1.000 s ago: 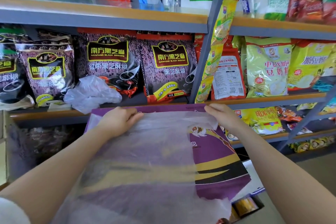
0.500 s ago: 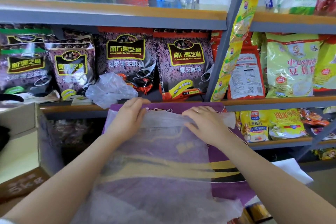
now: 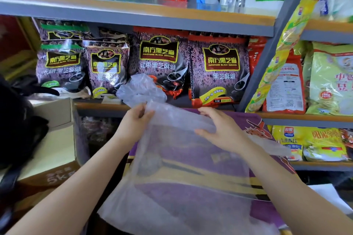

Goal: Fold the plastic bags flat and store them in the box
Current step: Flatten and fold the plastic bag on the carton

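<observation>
Plastic sheeting of a translucent bag [image 3: 183, 173] is spread over a purple printed carton [image 3: 267, 213] that lies flat in front of the shelves. Its far left corner is pinched by the left hand [image 3: 133, 122], with the thumb and fingers curled on the film and the corner lifted off the carton. The far edge is being pressed down by the right hand [image 3: 219, 129], whose fingers are spread and mostly straight on top of the film; whether any film is caught under the thumb cannot be told. A crease is seen running between the two hands. A second, crumpled clear bag [image 3: 141, 89] is left on the shelf board [image 3: 99, 106] just beyond the left hand, against the dark sesame packets [image 3: 158, 63]. An open cardboard box [image 3: 51, 150] is seen to the left of the carton, with a black object [image 3: 19, 126] partly over it. Yellow and green food packets [image 3: 328, 80] are stacked on the right-hand shelves.
</observation>
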`<state>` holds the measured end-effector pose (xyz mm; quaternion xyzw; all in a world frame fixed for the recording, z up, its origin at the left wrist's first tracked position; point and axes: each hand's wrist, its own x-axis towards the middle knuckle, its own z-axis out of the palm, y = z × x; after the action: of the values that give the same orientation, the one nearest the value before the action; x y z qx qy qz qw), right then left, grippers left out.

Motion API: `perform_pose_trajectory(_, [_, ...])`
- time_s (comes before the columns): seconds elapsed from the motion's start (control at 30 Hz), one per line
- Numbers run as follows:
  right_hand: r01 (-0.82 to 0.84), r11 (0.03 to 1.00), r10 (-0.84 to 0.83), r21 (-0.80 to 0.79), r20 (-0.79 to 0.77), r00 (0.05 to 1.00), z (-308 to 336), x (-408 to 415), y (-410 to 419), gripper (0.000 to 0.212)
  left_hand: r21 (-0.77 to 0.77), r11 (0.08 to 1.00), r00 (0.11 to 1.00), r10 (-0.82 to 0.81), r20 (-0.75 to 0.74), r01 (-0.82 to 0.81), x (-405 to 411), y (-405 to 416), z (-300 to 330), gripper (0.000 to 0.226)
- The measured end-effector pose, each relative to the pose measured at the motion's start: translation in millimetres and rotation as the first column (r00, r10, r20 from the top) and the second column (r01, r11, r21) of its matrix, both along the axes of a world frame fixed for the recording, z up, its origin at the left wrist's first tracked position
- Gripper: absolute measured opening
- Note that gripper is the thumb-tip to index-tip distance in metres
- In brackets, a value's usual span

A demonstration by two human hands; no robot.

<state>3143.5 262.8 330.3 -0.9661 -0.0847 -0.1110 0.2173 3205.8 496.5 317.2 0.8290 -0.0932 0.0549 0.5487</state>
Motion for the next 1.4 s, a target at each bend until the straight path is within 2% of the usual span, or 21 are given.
perform_pose_trajectory(0.07, [-0.02,0.994,0.012,0.106,0.072,0.997,10,-1,14,0.053,-0.224,0.97,0.996,-0.088,0.027,0.092,-9,-2,14,0.019])
perform_pose_trajectory(0.13, [-0.032,0.987,0.002,0.159,0.185,0.983,25,-3,25,0.045,-0.382,0.907,0.984,-0.169,0.058,0.178,-14,0,28,0.014])
perform_pose_trajectory(0.23, [-0.101,0.958,0.011,0.269,0.316,0.949,47,-12,37,0.039,-0.463,0.845,0.964,-0.233,0.128,0.265,-18,4,43,0.005])
perform_pose_trajectory(0.3, [-0.161,0.941,0.04,0.297,0.375,0.926,58,-18,40,0.028,-0.478,0.833,0.96,-0.237,0.146,0.279,-20,5,51,0.008])
perform_pose_trajectory(0.4, [-0.17,0.972,0.071,0.161,0.489,0.869,61,-21,38,0.017,-0.494,0.827,0.963,-0.223,0.149,0.268,-23,1,53,0.012])
perform_pose_trajectory(0.5, [0.021,0.997,0.031,-0.072,0.653,0.757,53,-22,32,0.017,-0.496,0.834,0.97,-0.199,0.14,0.243,-30,-8,50,0.019])
perform_pose_trajectory(0.57, [0.11,0.985,0.008,-0.134,0.672,0.741,44,-26,30,0.028,-0.509,0.829,0.973,-0.194,0.124,0.231,-35,-15,49,0.018])
perform_pose_trajectory(0.67, [0.088,0.996,-0.075,-0.002,0.508,0.858,35,-33,28,0.038,-0.493,0.839,0.973,-0.192,0.126,0.229,-38,-24,45,0.018])
perform_pose_trajectory(0.77, [0.068,0.983,-0.117,0.172,0.296,0.948,33,-35,16,0.028,-0.469,0.856,0.976,-0.187,0.112,0.218,-40,-29,44,0.017])
perform_pose_trajectory(0.83, [0.051,0.972,-0.103,0.231,0.216,0.971,34,-36,4,0.021,-0.443,0.877,0.982,-0.162,0.094,0.187,-40,-32,43,0.016])
perform_pose_trajectory(1.0, [0.054,0.963,-0.061,0.265,0.021,0.998,40,-39,-21,0.032,-0.409,0.904,0.992,-0.129,0.016,0.124,-35,-34,33,0.014])
perform_pose_trajectory(1.07, [0.041,0.953,-0.034,0.301,-0.028,0.999,39,-36,-26,0.032,-0.344,0.932,0.992,-0.123,0.009,0.118,-34,-37,29,0.013])
perform_pose_trajectory(1.13, [0.02,0.96,0.003,0.281,-0.084,0.996,39,-28,-31,0.03,-0.286,0.954,0.995,-0.095,0.005,0.093,-29,-38,25,0.012])
perform_pose_trajectory(1.27, [-0.026,0.98,0.066,0.196,-0.2,0.978,35,-20,-45,0.041,-0.23,0.969,0.994,-0.101,-0.033,0.091,-14,-39,18,0.012])
perform_pose_trajectory(1.37, [-0.054,0.991,0.092,0.121,-0.333,0.938,24,-30,-63,0.021,-0.201,0.978,0.996,-0.064,-0.064,0.05,-5,-39,11,0.016])
perform_pose_trajectory(1.4, [-0.052,0.995,0.078,0.083,-0.35,0.933,19,-34,-69,0.021,-0.192,0.981,0.996,-0.054,-0.077,0.038,-2,-37,7,0.019])
